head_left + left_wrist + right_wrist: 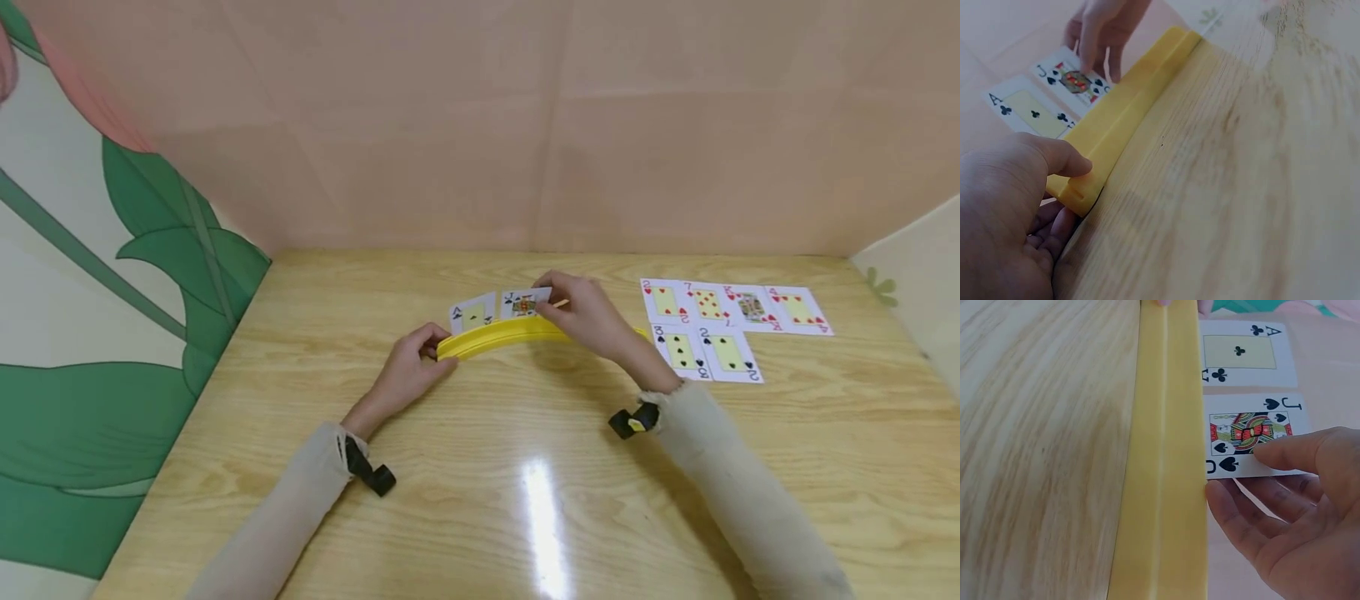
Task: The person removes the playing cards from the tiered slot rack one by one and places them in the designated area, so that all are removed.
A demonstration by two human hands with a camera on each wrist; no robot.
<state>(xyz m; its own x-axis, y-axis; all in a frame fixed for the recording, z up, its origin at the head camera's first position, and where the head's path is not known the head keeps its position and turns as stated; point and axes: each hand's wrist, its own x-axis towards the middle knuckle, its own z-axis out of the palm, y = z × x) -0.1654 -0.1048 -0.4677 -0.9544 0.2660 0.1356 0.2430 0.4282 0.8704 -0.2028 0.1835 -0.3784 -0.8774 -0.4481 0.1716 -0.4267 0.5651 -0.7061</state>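
Observation:
A curved yellow card holder [502,335] stands on the wooden table, its left end gripped by my left hand [408,367]. In the left wrist view the left thumb [1072,161] lies on the holder's front face, with fingers behind and under the end. Upright in the holder are an ace of clubs [472,315] and, to its right, a jack of spades [1250,431]. My right hand [596,321] pinches the jack by its right edge, thumb on the face and fingers behind. The jack's lower edge meets the holder; how deep it sits in the slot is hidden.
Face-up cards lie on the table to the right: a row of red cards, including a seven of diamonds [707,303] and a red face card [750,307], above two spade cards [729,354]. A pinkish cloth wall [420,167] borders the table's back edge.

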